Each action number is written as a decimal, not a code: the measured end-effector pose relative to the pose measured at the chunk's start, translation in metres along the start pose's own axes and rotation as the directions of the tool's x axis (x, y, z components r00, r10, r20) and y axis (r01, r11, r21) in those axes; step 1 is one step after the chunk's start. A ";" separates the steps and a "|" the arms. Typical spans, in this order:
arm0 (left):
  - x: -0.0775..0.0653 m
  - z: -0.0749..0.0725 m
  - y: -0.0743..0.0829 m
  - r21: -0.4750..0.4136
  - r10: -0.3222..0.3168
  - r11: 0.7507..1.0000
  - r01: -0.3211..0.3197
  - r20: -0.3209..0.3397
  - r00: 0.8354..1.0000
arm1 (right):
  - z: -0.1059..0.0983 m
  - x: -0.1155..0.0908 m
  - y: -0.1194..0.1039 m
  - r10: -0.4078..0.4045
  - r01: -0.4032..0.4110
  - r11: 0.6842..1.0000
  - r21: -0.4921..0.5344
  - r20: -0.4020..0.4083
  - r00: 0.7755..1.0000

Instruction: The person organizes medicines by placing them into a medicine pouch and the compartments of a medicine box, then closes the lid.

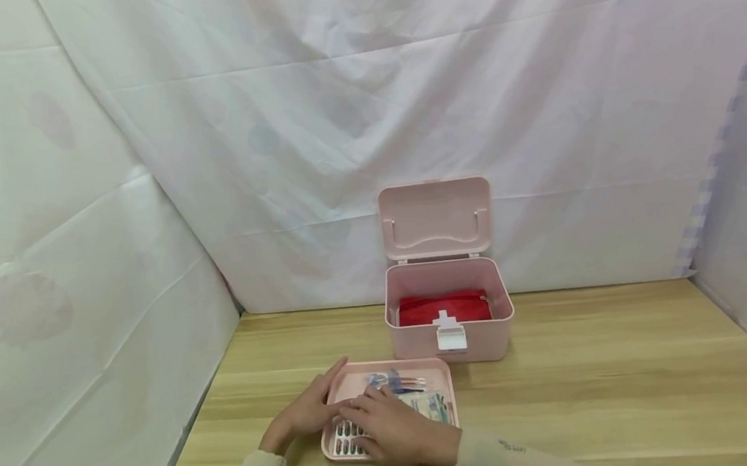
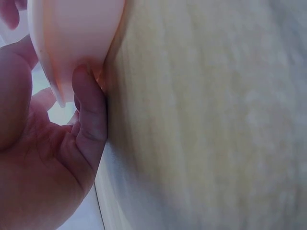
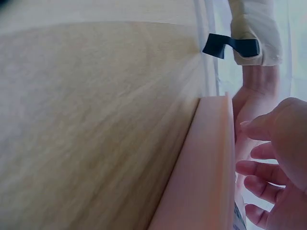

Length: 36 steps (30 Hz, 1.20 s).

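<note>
A shallow pink tray [image 1: 387, 363] lies on the wooden table. My left hand [image 1: 308, 409] holds its left side, thumb over the rim and fingers along the outside. In the left wrist view, a finger [image 2: 88, 91] touches the tray's outer wall. My right hand [image 1: 397, 424] is over the tray, its relaxed fingers resting on a silver blister pack of dark capsules [image 1: 346, 437], which it partly hides. Slightly bent, spread fingers [image 3: 261, 187] show past the tray rim in the right wrist view. Small clear-wrapped items [image 1: 406, 383] and printed packets [image 1: 430, 406] fill the tray's right part.
Behind the tray stands a pink box [image 1: 412, 343] with its lid [image 1: 436, 215] raised and a white latch [image 1: 451, 337] in front. A red zipped pouch [image 1: 446, 307] lies inside. White cloth [image 1: 308, 133] hangs at the back and sides of the table [image 1: 621, 381].
</note>
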State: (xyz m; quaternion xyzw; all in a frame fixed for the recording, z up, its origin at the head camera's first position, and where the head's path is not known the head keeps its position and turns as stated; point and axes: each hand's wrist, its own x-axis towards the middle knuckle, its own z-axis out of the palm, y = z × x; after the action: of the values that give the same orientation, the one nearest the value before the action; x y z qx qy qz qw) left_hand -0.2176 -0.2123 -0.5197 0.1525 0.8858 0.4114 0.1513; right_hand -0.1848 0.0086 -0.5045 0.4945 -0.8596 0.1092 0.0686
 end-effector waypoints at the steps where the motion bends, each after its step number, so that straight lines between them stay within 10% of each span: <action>1: 0.000 0.000 0.000 0.003 -0.004 1.000 0.004 -0.002 1.000 | -0.001 -0.001 0.001 0.004 -0.004 1.000 0.003 -0.008 1.000; 19: 0.004 0.005 0.000 0.005 -0.054 0.999 0.054 -0.025 0.998 | -0.026 -0.057 0.040 0.265 -0.228 0.940 0.254 -0.122 0.957; 28: -0.002 0.005 0.001 -0.036 -0.090 0.995 0.088 -0.042 0.995 | -0.018 -0.083 0.055 0.430 -0.367 0.888 0.278 -0.213 0.878; 36: -0.004 0.004 -0.003 -0.077 -0.014 0.997 0.013 -0.019 1.000 | -0.010 -0.098 0.058 0.623 -0.567 0.750 0.341 -0.075 0.778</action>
State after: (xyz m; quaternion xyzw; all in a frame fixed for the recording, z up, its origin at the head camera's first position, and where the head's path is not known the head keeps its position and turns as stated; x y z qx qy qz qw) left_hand -0.2129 -0.2129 -0.5238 0.1367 0.8717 0.4456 0.1513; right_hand -0.1861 0.1215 -0.5238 0.1857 -0.9353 0.2992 0.0333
